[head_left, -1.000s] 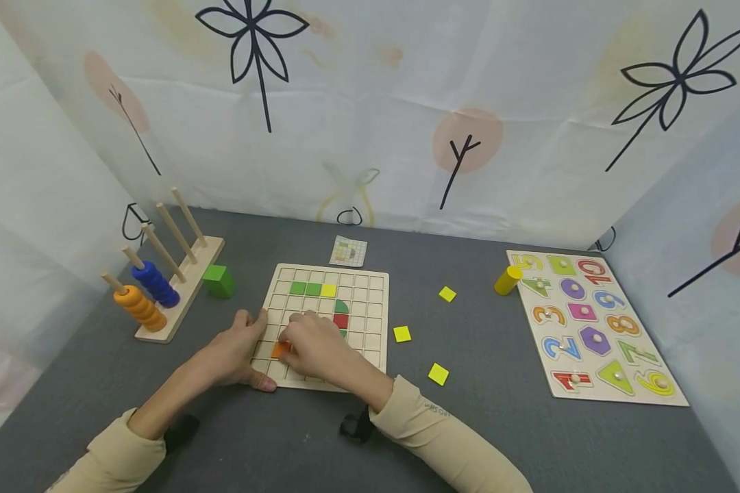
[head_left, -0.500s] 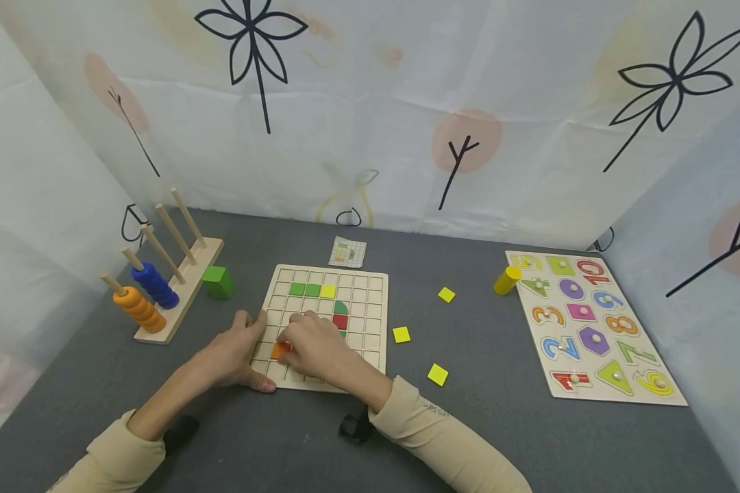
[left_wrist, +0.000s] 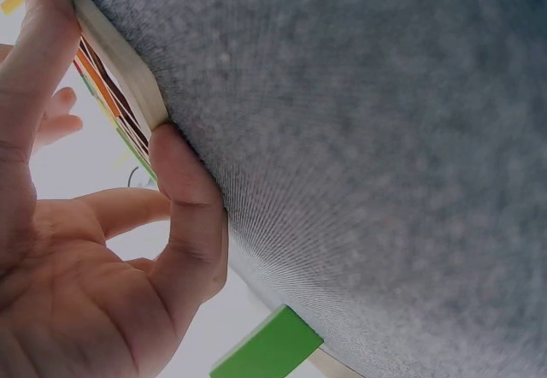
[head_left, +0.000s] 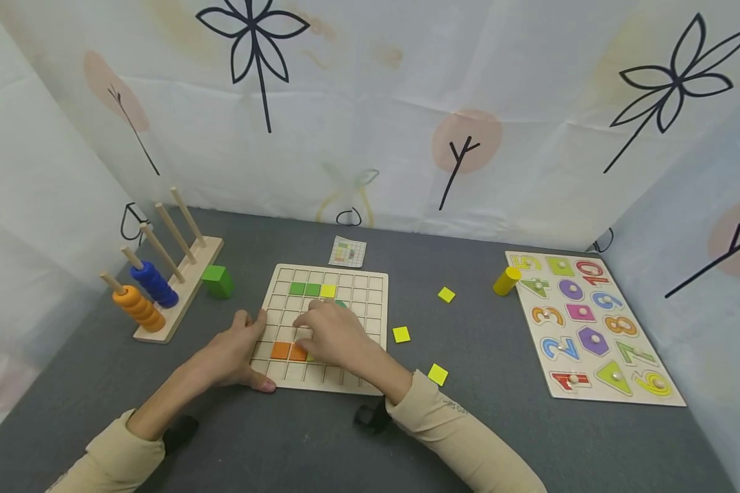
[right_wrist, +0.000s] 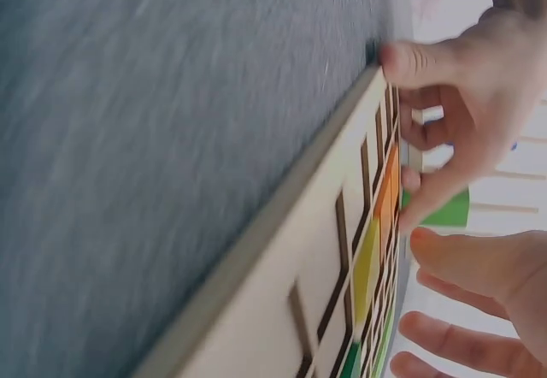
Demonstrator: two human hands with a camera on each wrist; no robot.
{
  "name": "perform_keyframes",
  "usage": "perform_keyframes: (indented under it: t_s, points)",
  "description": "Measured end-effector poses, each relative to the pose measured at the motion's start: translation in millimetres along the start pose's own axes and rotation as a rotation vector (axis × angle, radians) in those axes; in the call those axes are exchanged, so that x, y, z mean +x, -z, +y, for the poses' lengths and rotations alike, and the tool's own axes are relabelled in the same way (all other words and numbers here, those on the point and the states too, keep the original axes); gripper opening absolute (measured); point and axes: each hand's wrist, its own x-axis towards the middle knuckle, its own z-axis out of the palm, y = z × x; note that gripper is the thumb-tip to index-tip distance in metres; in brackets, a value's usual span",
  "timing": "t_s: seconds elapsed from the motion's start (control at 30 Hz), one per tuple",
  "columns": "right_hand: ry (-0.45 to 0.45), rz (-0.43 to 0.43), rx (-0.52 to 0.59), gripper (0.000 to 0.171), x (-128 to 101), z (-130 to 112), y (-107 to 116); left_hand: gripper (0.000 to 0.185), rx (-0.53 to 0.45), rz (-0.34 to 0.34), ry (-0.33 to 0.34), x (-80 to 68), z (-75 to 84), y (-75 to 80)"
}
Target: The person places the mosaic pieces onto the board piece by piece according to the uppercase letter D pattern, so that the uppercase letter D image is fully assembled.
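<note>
On the grey table, left hand point(head_left: 234, 352) grips the near-left edge of the wooden grid board point(head_left: 370, 291). Right hand point(head_left: 336, 335) hovers over the board's middle, fingers relaxed, holding nothing. Two orange tiles point(head_left: 288, 351) sit in the grid between both hands.

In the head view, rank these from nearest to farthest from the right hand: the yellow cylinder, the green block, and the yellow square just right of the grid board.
1. Yellow square, just right of the right hand, beside the grid board.
2. Green block, left, by the peg rack.
3. Yellow cylinder, far right, by the number puzzle.
</note>
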Motion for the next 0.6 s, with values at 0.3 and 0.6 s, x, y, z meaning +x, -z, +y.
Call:
perform_keyframes:
  t_s: [0.3,0.6]
  points:
    - [-0.043,0.039,0.023,0.021,-14.4,35.2,10.2,0.139,0.000,0.012,0.005,-0.2,1.4,-0.3]
    - [-0.151,0.050,0.025,0.022,-36.8,70.6,18.3,0.139,-0.001,0.006,0.011,0.4,1.7,-0.2]
